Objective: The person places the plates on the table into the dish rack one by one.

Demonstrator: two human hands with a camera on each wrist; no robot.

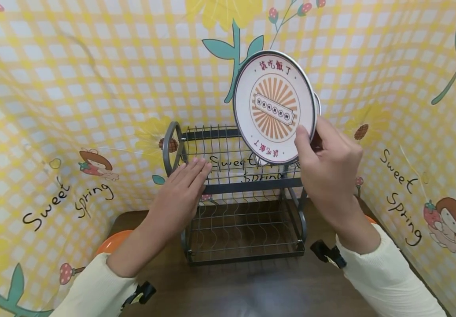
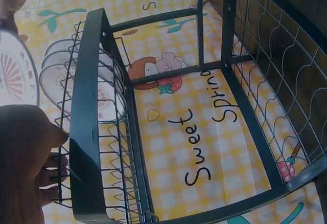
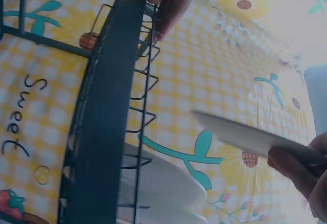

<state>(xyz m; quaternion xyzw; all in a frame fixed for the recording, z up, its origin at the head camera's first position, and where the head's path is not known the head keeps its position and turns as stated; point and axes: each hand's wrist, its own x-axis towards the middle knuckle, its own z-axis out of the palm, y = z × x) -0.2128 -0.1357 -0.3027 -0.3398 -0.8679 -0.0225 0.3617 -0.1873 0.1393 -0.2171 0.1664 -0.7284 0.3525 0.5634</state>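
Observation:
Up in front of the dish rack, my right hand [image 1: 331, 163] pinches a round white plate [image 1: 273, 105] by its lower right rim, thumb on the face. The plate has a dark rim, red characters and an orange sunburst, and faces me tilted, above the upper tier. My left hand [image 1: 180, 193] rests with extended fingers on the left front of the dark metal dish rack [image 1: 251, 186]. Several white plates [image 2: 76, 86] stand on edge between the upper wires in the left wrist view. From the head, the held plate mostly hides them.
The two-tier rack stands on a dark brown table [image 1: 232, 290]. Its lower tier [image 1: 248, 224] has wavy wires. An orange dish [image 1: 115, 241] is partly hidden by the left forearm, and an orange edge [image 1: 369, 219] shows by the right sleeve. Yellow checked cloth [image 1: 133, 79] surrounds the back and sides.

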